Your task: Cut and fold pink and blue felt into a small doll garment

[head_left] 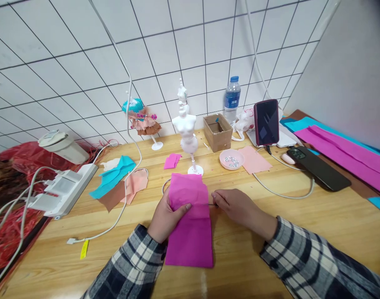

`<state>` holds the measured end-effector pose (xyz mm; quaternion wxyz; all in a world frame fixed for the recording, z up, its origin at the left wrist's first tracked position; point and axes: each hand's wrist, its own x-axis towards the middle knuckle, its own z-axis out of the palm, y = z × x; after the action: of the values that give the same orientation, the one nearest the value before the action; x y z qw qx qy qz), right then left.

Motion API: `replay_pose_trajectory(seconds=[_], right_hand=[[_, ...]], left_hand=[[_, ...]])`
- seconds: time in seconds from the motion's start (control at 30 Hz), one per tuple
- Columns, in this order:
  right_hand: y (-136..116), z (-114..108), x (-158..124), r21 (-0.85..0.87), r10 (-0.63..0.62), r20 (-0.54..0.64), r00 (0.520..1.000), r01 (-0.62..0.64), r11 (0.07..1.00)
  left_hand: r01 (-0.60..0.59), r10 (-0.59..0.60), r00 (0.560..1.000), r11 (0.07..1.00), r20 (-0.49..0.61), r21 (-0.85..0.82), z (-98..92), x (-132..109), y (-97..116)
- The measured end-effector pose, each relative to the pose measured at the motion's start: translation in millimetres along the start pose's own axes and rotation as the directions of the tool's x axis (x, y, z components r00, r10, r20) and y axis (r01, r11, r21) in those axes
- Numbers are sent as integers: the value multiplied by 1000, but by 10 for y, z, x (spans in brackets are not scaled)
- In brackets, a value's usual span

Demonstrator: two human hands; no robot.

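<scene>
A sheet of magenta crepe paper [190, 241] lies on the wooden table in front of me, its upper part a lighter pink. My left hand [168, 216] grips its left edge, thumb on top and fingers underneath. Closed just off the right edge, my right hand [235, 205] pinches a thin dark rod-like tool [212, 204] that runs toward a crosswise line in the paper. Most of the tool is hidden, so its kind is unclear. Behind the paper stands a white doll-sized mannequin [186, 126] on a round base, with a small folded pink piece [172, 161] nearby.
A pink dish of small shiny bits [232, 165], a cardboard box [219, 135], a water bottle [232, 97] and phones [322, 168] stand beyond my right hand. Left are paper scraps [117, 176], a power strip [73, 191] and a white cable [127, 166]. A dressed figure [144, 118] stands by the wall.
</scene>
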<state>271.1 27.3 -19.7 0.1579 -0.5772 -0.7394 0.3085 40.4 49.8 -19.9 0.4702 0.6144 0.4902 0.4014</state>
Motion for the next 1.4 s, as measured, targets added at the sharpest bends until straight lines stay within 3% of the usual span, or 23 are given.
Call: replay_pose_trajectory(seconds=[0.1, 1.17, 1.4], right_hand=[[-7, -5, 0, -14, 4, -2, 1000, -4, 1000], [-53, -30, 5, -171, 61, -16, 998, -63, 983], [-60, -5, 5, -137, 1, 14, 1000, 1, 991]], left_hand=[[19, -20, 998, 1000, 55, 9, 0, 2, 7], [15, -14, 999, 999, 52, -29, -4, 7, 4], [-25, 25, 999, 1000, 44, -6, 13, -10, 16]])
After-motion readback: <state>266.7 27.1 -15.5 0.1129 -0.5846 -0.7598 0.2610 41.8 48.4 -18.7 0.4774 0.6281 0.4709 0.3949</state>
